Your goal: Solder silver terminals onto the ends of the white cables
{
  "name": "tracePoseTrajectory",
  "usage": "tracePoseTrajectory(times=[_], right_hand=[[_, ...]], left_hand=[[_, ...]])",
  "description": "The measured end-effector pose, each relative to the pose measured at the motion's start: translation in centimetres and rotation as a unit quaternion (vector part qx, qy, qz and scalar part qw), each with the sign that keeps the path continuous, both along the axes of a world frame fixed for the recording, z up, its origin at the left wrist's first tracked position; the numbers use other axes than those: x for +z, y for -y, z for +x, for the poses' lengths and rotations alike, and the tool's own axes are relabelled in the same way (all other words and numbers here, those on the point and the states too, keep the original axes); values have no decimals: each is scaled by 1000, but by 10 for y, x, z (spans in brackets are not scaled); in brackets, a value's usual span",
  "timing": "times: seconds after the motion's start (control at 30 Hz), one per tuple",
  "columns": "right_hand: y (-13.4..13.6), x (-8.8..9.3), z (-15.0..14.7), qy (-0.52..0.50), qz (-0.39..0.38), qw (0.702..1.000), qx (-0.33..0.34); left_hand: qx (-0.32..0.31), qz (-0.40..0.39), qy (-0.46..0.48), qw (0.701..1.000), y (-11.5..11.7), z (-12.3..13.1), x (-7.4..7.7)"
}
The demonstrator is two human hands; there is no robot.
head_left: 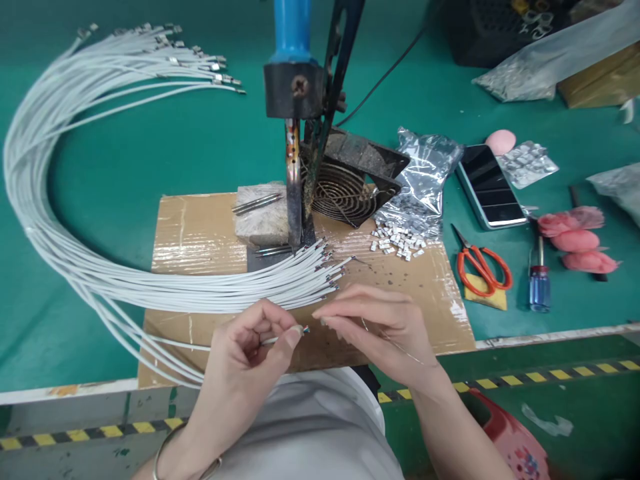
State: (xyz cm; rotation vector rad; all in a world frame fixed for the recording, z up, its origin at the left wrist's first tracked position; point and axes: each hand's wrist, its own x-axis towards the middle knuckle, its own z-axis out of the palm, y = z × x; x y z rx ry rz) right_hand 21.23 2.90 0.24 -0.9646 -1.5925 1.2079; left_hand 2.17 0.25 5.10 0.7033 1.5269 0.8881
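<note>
My left hand (255, 350) is closed in front of me, pinching a white cable (270, 341) between thumb and forefinger. Its end, with small coloured wires showing, sticks out past the fingertips. Just to the right, my right hand (383, 327) has thumb and fingers pressed together close to that end. A thin shiny strand (395, 345) runs along its palm; what the fingertips hold, if anything, is too small to make out. Beyond both hands lies a thick bundle of white cables (240, 287), its near ends stripped and its far ends fitted with metal connectors.
A blue-handled heating tool (293, 40) on a stand points downward beside a stone block (260, 223) and a small fan (350, 180). Small white connectors (399, 241) lie on the cardboard (430, 313). Rightward are orange-handled scissors (483, 267), a screwdriver (540, 287) and a phone (490, 187).
</note>
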Motion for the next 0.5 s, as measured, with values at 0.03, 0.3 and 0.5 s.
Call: tracePoseTrajectory(times=[0.03,0.3,0.5], right_hand=[[2,0,-1,-12,-34,999,-23],[19,-8,-20,-150,-229,958,-91],[16,-1,-25,-143,-221,961,-85]], left_hand=[[3,3,0,1000,0,1,0],[22,21,-23,999,4,3,-1],[35,30,-35,998,5,4,-1]])
